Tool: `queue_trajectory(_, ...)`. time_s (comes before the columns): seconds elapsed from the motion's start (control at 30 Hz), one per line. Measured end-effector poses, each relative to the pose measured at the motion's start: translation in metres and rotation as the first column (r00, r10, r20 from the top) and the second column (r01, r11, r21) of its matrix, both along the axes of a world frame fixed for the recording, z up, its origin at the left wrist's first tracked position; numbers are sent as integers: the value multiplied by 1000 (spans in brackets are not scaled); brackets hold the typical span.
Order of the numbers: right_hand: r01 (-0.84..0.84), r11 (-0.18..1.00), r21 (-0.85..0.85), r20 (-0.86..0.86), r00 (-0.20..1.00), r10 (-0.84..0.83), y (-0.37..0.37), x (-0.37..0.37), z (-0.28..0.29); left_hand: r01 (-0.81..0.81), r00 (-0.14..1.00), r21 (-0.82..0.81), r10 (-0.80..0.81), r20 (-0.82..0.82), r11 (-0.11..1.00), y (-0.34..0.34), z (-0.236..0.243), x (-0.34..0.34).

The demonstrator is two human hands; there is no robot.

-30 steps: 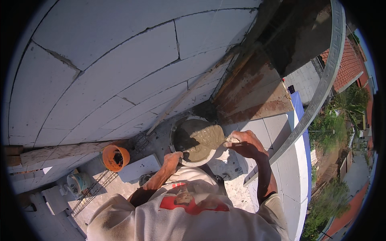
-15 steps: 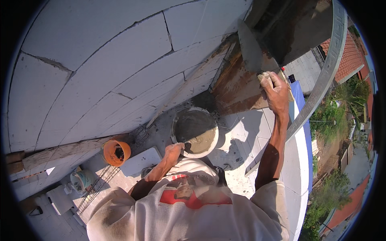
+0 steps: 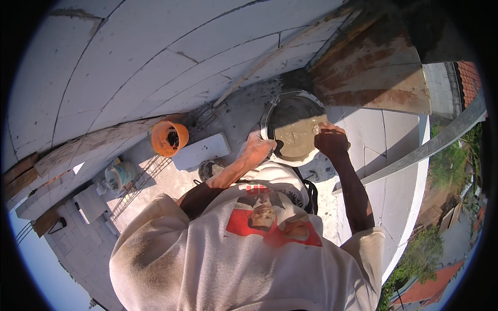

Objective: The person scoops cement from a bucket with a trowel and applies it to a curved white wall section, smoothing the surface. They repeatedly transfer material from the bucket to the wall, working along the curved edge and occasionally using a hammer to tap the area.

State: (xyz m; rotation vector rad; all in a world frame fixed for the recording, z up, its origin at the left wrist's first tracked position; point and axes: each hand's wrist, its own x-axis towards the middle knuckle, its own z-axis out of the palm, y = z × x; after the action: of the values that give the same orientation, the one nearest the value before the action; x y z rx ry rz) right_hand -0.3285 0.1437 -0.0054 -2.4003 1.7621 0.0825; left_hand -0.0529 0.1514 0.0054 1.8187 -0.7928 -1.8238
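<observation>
Grey wet mortar is held in a round bucket [image 3: 293,127], and this bucket is the landmark for everything else. It is set on the white block floor [image 3: 384,140], at the foot of a rusty brown panel [image 3: 373,78]. The left hand [image 3: 258,147] is laid on the bucket's near left rim, with the fingers curled around the edge. The right hand [image 3: 330,140] is closed into a fist over the bucket's near right side, just above the mortar. Something seems to be gripped in that fist, but what it is cannot be told.

Left of the bucket, a white block [image 3: 201,151] is laid flat on the floor. Further left, an orange pot [image 3: 169,138] is seen, open at the top. Even further left and lower, a small pale tub [image 3: 120,175] is placed. Behind the bucket, a wall of big white blocks [image 3: 155,52] is built. Right of the bucket, a grey rail [image 3: 430,147] is stretched across.
</observation>
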Motion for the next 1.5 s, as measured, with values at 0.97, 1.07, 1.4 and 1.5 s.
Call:
queue_trajectory(0.97,117,902,416,593,717,-366,-87,-57,222,-208,978,235,199,61,949,-5,-15,18)
queue_trajectory(1.07,142,846,514,837,132,-531,-129,-125,248,-138,990,201,128,64,970,-13,14,6)
queue_trajectory(1.4,475,866,-158,774,604,-190,-124,-71,246,-63,997,199,51,64,978,-10,-8,12)
queue_trajectory(1.5,318,903,-289,450,877,-165,-66,-54,204,-15,994,224,-10,106,974,-15,6,6)
